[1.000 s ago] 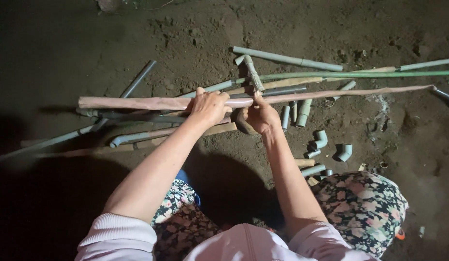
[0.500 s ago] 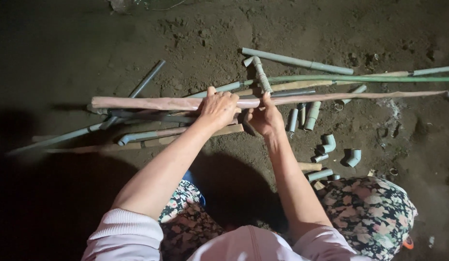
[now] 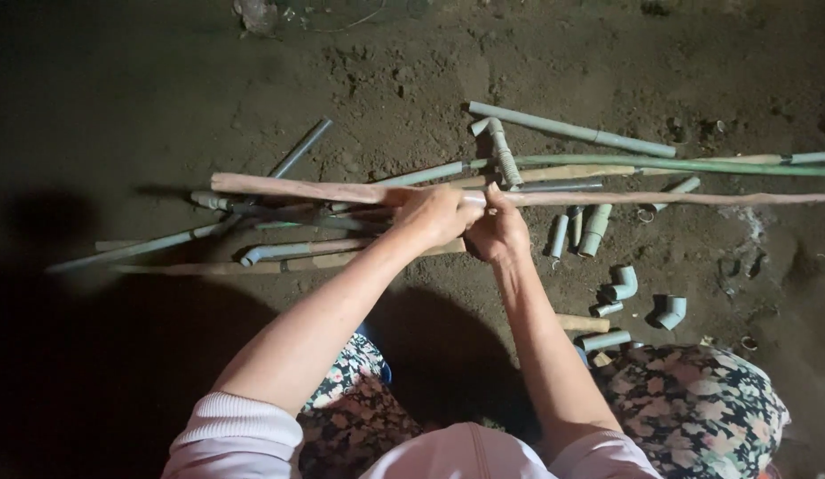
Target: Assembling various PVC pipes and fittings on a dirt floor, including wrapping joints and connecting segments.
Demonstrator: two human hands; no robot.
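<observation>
Holding a long pinkish stick (image 3: 297,188) with both hands, the person keeps it level, close above a heap of pipes on the dirt floor (image 3: 164,71). The left hand (image 3: 434,213) is curled around the stick near its middle, and the right hand (image 3: 498,232) grips it just beside the left one. The stick looks rough, dusty and a bit bent, thicker at one end and thin at the far end. Because it is so long, that thin end could dip and bump the green rod (image 3: 678,164) lying just behind it, or knock the short grey pipes (image 3: 593,229) just under it. The grip sits near the middle, so a loose hold could let the stick tip or roll. Below the stick lie small grey elbow pieces (image 3: 670,310), smooth and curved. A grey bent pipe (image 3: 499,151) pokes out just behind the stick. The floor is lumpy and dark.
</observation>
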